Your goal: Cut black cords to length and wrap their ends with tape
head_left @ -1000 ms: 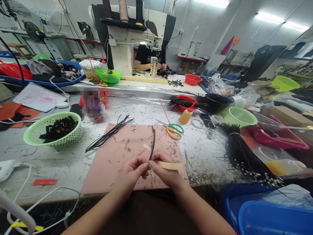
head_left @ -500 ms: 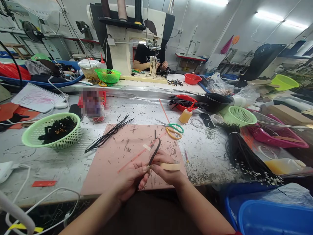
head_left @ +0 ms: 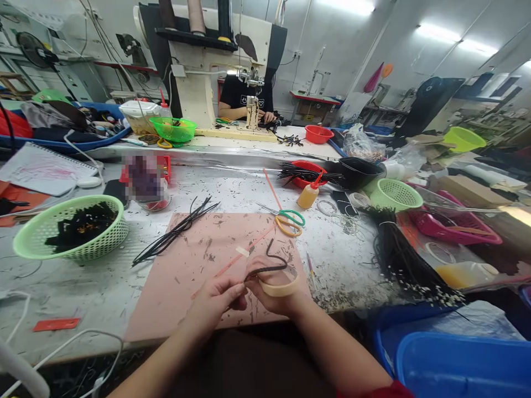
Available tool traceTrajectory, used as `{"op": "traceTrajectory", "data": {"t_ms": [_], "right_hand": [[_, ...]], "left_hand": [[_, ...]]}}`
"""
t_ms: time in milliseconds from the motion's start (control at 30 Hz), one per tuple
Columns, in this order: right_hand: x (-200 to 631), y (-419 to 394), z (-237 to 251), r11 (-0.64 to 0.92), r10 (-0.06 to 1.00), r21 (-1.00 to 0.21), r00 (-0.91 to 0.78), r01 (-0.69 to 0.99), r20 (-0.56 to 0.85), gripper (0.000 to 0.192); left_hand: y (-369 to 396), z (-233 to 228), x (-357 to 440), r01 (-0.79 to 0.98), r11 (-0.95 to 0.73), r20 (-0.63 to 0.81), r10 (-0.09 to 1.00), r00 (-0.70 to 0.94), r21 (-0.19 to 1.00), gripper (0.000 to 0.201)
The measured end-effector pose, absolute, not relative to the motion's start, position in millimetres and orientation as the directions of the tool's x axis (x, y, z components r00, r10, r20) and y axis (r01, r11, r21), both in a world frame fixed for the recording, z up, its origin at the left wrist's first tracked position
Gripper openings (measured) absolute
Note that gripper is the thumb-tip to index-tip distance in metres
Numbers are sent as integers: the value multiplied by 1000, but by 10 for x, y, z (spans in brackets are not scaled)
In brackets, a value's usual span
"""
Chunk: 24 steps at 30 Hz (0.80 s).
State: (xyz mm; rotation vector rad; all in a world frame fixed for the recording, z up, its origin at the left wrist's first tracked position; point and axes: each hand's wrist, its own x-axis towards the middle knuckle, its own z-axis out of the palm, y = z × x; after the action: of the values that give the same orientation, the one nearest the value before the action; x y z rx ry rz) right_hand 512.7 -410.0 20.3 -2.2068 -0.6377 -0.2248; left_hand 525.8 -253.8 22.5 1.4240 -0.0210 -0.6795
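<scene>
Head view: black braided cord, bent into a hook, is pinched at its near end between both hands over the near edge of the pink mat. Left hand fingertips closed on the cord end. Right hand closed on cord, roll of beige tape looped around its fingers. Scissors far right of mat, loose black cords far left, green basket left.

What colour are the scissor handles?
Scissors: one green handle, one yellow, in the head view.
</scene>
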Motion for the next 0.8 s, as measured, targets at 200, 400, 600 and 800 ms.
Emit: {"op": "traceTrajectory", "data": {"t_ms": [200, 400, 600, 800], "right_hand": [[5241, -4527, -18, -805, 407, -310, 851, 506, 333, 25], [5281, -5472, -229, -988, -112, -91, 987, -123, -113, 35], [5319, -5814, -80, -867, -493, 82, 824, -491, -280, 50], [5923, -5342, -62, -967, -253, -20, 967, -254, -26, 36]], "left_hand": [[-2510, 173, 5246, 570, 42, -493, -454, 742, 820, 22], [-2439, 92, 5358, 590, 150, -553, -228, 802, 794, 20], [-2285, 148, 5474, 463, 130, -456, -79, 886, 877, 17], [-2048, 184, 5629, 314, -43, -316, -35, 948, 948, 19]]}}
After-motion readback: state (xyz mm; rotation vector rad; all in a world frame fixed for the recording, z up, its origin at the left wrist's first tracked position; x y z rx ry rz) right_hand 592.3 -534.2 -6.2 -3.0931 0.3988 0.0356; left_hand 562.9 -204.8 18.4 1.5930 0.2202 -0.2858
